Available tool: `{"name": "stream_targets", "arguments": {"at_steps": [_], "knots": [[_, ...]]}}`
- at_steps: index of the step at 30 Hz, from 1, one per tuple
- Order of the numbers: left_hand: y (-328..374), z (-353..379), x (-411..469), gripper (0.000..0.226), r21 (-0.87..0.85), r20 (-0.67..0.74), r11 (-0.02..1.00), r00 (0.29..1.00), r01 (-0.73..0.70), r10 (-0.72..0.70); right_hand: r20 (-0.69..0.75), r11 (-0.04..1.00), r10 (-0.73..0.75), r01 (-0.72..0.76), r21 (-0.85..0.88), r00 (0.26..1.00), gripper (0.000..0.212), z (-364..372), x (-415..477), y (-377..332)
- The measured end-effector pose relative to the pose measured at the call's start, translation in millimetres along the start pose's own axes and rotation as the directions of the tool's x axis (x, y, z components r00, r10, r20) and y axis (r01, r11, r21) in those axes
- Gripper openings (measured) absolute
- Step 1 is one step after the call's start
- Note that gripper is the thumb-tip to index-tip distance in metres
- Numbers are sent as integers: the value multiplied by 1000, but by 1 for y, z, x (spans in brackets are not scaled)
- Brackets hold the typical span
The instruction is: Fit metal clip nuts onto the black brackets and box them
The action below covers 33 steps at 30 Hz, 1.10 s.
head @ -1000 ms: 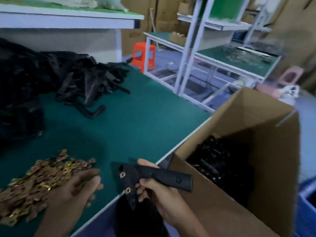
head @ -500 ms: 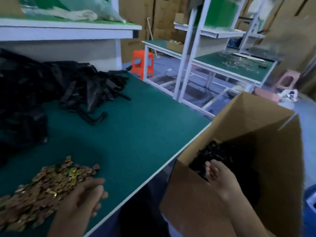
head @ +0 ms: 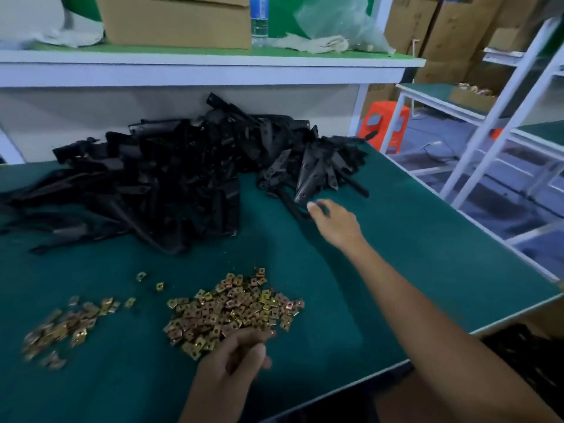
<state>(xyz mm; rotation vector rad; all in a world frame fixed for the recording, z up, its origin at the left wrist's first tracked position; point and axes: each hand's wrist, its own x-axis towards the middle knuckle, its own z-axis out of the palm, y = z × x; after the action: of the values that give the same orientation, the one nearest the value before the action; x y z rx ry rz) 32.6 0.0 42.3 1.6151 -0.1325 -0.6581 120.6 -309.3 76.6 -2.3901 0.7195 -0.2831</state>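
Nearest to you, your left hand [head: 232, 361] is over the near edge of the big pile of clip nuts [head: 232, 306]. Its fingers are curled and the fingertips [head: 264, 334] touch the pile, but it is not possible to tell if they hold a nut. A smaller, blurred pile of nuts [head: 61, 328] lies to the left, and a few single nuts [head: 142, 276] lie between the piles, all on the green table mat [head: 396, 254].

At the lower right, past the table edge, the cardboard box [head: 537, 315] shows only one corner, with dark parts [head: 525, 352] inside.

Your two hands are well apart. Your right hand [head: 332, 221] is stretched out across the mat to the right end of the heap of black brackets [head: 183, 178]. Its fingers bend down at a curved bracket [head: 290, 206] at the heap's edge; you cannot tell if they already grip it.

Behind the heap, a shelf [head: 213, 59] carries a long carton [head: 177, 19], a water bottle [head: 259, 16] and a plastic bag [head: 335, 19]. An orange stool [head: 384, 123] stands on the floor to the right.
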Motion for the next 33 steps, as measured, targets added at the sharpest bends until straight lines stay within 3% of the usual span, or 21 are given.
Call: {"name": "stream_targets", "arguments": {"at_steps": [3, 5, 9, 12, 15, 18, 21, 23, 26, 29, 31, 33], "knots": [[-3, -11, -4, 12, 30, -42, 999, 999, 14, -13, -5, 973, 39, -39, -228, 999, 58, 14, 37, -2], [-5, -18, -6, 12, 29, -62, 999, 998, 32, -30, -25, 943, -21, 11, -331, 999, 49, 15, 51, 0], [-5, -26, -7, 13, 28, -78, 999, 996, 33, -31, -203, 903, -195, 94, -420, 960, 27, 8, 66, -1], [-3, -25, -8, 13, 36, -57, 999, 998, 4, -2, -63, 862, -220, 163, -479, 973, 39, 7, 72, -13], [-2, -25, -9, 15, 44, -41, 999, 999, -12, 14, -13, 809, -227, 181, -559, 974, 44, 8, 77, -23], [-4, -28, -12, 16, 38, -59, 999, 998, 13, -11, 136, 701, -89, 159, -695, 987, 41, 13, 77, -31], [-6, -30, -13, 15, 50, -70, 999, 997, 19, -16, 374, 833, 83, 142, -535, 924, 47, 21, 76, -30], [-4, -30, -14, 15, 67, -61, 998, 998, 7, -3, 469, 844, 139, 142, -516, 872, 36, 18, 74, -31], [-5, -32, -12, 16, 75, -68, 997, 997, -14, 19, 532, 775, 158, 229, -588, 832, 47, 8, 65, -39], [-7, -31, -12, 17, 115, -61, 992, 997, -47, 55, 558, 606, 119, 385, -697, 822, 46, 3, 56, -40], [-7, -29, -11, 18, 140, -54, 987, 995, -79, 87, 546, 523, 124, 413, -745, 828, 47, -1, 50, -35], [-3, -27, -8, 18, 179, -68, 977, 989, -117, 130, 519, 561, 97, 384, -733, 849, 41, -2, 43, -26]]}}
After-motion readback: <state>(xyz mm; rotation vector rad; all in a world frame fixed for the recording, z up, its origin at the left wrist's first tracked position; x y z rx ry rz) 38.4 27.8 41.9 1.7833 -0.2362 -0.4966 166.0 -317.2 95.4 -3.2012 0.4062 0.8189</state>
